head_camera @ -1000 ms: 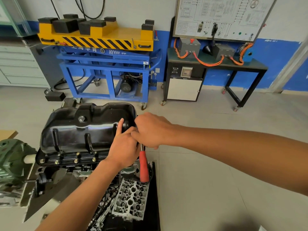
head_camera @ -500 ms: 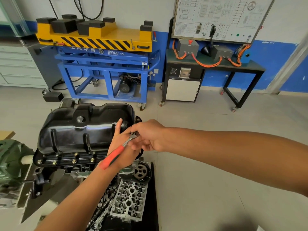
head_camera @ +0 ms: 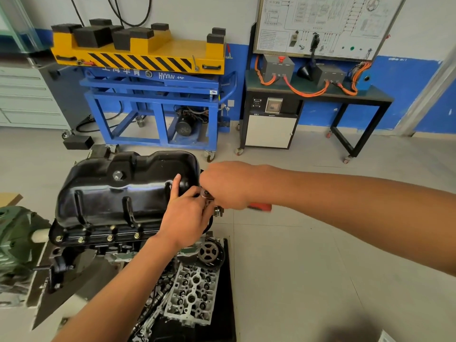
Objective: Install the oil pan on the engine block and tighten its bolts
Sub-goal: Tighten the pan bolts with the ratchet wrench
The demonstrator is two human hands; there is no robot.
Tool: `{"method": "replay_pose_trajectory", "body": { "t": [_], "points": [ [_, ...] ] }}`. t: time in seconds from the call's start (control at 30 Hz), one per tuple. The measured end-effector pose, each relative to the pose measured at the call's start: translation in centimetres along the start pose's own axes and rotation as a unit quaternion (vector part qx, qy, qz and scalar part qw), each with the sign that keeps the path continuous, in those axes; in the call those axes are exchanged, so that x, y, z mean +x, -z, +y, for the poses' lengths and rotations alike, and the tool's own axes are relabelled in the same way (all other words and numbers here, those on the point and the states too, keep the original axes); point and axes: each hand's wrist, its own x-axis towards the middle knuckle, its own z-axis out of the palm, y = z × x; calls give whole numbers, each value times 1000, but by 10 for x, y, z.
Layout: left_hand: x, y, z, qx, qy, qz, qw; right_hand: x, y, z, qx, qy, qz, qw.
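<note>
Four bolts sit in the near flange of the oil pan, which rests on the engine block — placing looks done, tightening partway. The right hand wraps its fingers round the ratchet, whose head is just beneath them at the pan's corner. The left hand lays a straight index finger on the pan wall — whether its other fingers pinch the ratchet I cannot tell

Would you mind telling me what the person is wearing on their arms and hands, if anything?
Nothing that shows. The left forearm and right forearm are bare to the frame's edge, with no sleeve in view. The left hand and right hand are ungloved, and no watch, bracelet or ring shows on the sides facing the camera.
</note>
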Motion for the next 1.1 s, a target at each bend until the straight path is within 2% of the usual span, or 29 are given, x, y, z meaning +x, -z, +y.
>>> {"method": "replay_pose_trajectory", "body": {
  "t": [0.1,0.2,0.33,0.4,0.53,0.6,0.77,0.83,0.93,1.1],
  "points": [
    [-1,2,0,1,14,-21,1000,1,-1,-3,-99,45,38,993],
    [-1,4,0,18,15,-34,999,6,-7,-2,-138,67,64,986],
    [-1,5,-3,34,16,-57,998,6,-13,6,-109,103,45,988],
    [-1,3,-2,27,14,-43,999,3,-13,8,-95,108,37,989],
    [-1,2,0,4,4,11,1000,2,-12,10,-122,83,34,988],
    [0,3,0,8,-2,6,1000,1,-10,8,-129,62,38,989],
    [-2,5,-2,24,-4,-38,999,-2,-10,4,-63,14,75,995],
    [-2,4,-3,26,-12,-40,999,-1,-17,-1,6,-25,93,995],
    [-1,1,-4,17,-8,-38,999,4,-27,-13,111,-84,111,984],
    [-2,0,-9,30,-14,-52,998,14,-27,-22,193,-167,103,961]
  ]
}}
